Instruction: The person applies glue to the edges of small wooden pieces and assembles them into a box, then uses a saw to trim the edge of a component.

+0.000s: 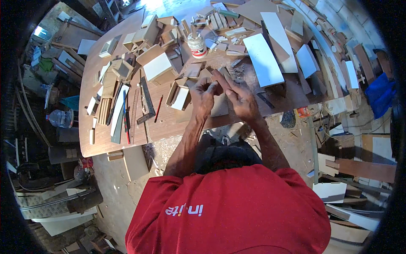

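Over the near edge of a wooden table (169, 127), my two hands are close together. My right hand (244, 103) is wrapped round a flat reddish-brown strip (220, 79) that points away from me and to the left. The fingers of my left hand (204, 96) are bent in a pinch beside the strip's left side; what they hold, if anything, is hidden. A small open box (179, 96) with white inner faces lies just left of my left hand. Beyond my hands stands a white tub (196, 45) with a red label and sticks in it.
White panels (264, 59) lean on the right. On the left are a steel square (145, 103), a red pencil (158, 109) and wooden offcuts (105, 111). Small blocks (218, 21) are piled at the back. A water bottle (60, 118) is beyond the table's left edge.
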Demonstrator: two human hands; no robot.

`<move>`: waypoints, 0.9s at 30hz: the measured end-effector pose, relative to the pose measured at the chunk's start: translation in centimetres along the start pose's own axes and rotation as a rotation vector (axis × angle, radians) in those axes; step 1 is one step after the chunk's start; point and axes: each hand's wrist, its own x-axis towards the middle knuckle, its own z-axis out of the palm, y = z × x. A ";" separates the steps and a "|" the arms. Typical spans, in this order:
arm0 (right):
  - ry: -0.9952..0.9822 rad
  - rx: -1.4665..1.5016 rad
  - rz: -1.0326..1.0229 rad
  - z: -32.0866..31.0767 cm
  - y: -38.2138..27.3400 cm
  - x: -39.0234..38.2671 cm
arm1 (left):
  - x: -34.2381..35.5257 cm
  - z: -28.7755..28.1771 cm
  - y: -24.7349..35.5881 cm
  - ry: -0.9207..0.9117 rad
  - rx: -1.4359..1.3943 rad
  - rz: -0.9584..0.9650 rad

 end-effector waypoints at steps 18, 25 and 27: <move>0.128 -0.216 0.068 -1.7 1.1 -4.7 | 0.2 -0.7 0.0 0.135 -0.020 -0.012; 0.158 -0.317 0.010 0.4 -1.1 -0.5 | -0.2 1.2 0.6 0.107 -0.064 -0.003; 0.079 -0.391 -0.181 -0.7 -0.7 -2.0 | 0.2 0.0 0.3 0.081 -0.099 -0.006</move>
